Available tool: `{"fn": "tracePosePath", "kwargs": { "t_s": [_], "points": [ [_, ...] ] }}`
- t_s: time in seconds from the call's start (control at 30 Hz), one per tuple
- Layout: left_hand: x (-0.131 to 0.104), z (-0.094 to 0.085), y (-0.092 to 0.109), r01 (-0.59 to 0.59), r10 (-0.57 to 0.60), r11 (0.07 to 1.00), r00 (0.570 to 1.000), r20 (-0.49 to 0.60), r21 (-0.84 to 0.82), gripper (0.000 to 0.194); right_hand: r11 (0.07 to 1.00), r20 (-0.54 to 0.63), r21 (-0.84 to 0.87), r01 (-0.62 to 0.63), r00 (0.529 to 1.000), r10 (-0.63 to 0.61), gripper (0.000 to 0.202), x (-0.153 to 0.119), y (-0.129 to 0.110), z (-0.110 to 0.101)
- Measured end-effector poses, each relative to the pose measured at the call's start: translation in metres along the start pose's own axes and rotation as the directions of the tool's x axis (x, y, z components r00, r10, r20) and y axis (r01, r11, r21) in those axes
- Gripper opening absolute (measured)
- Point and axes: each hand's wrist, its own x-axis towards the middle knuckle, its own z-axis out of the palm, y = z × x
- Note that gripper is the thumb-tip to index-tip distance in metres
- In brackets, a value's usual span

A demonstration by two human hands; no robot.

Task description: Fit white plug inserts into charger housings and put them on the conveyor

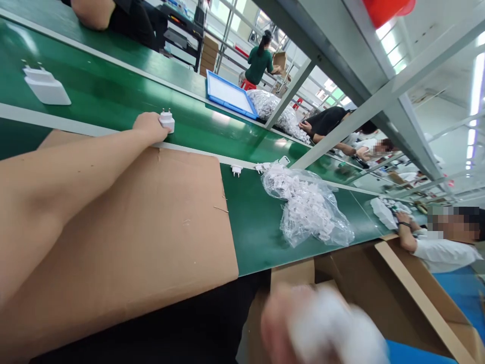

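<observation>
My left hand reaches across to the green conveyor belt, its fingers closed on a white plug adapter whose two pins point up. Low in the view, over an open box, my right hand is smeared by motion. Against it is a blurred white thing, apparently held; its kind and my fingers are unclear. Another white plug adapter lies farther left on the belt. A third adapter lies on the green table, close to the metal rail.
Cardboard covers the table before me. Right of it lies a clear plastic bag of small white parts. An open carton stands below the table edge. A slanting metal post and a blue-rimmed tray are beyond. Co-workers sit nearby.
</observation>
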Motion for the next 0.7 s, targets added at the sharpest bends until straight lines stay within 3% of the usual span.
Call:
{"fn": "tracePosePath", "kwargs": {
  "t_s": [0.07, 0.13, 0.27, 0.4, 0.5, 0.6, 0.7],
  "points": [
    [-0.003, 0.000, -0.002, 0.044, -0.046, 0.999, 0.995, -0.084, -0.028, 0.067, 0.981, 0.038, 0.116, -0.155, 0.988, 0.152, 0.029, 0.051, 0.033, 0.030],
    [-0.011, -0.002, -0.001, 0.033, -0.051, 0.995, 0.977, -0.205, -0.091, 0.084, 0.960, 0.207, 0.158, -0.231, 0.958, 0.197, 0.021, 0.094, 0.068, 0.057],
    [-0.042, 0.002, -0.001, -0.197, 0.148, 0.968, 0.949, -0.277, -0.158, 0.078, 0.965, 0.411, 0.005, -0.264, 0.880, 0.239, 0.011, 0.139, 0.112, 0.082],
    [-0.083, 0.023, -0.013, -0.421, 0.373, 0.886, 0.896, -0.240, -0.196, 0.063, 0.974, 0.518, -0.043, -0.222, 0.829, 0.212, 0.011, 0.156, 0.113, 0.082],
    [-0.107, 0.039, -0.021, -0.532, 0.500, 0.802, 0.846, -0.184, -0.271, 0.046, 0.940, 0.527, 0.110, -0.323, 0.821, 0.221, 0.003, 0.162, 0.105, 0.089],
    [-0.119, 0.043, -0.024, -0.577, 0.595, 0.741, 0.801, -0.060, -0.344, 0.030, 0.868, 0.512, 0.279, -0.409, 0.829, 0.226, 0.014, 0.158, 0.102, 0.104],
    [-0.123, 0.036, -0.019, -0.541, 0.606, 0.739, 0.795, 0.044, -0.400, 0.025, 0.852, 0.462, 0.328, -0.408, 0.856, 0.233, 0.019, 0.151, 0.100, 0.112]
  ]
}}
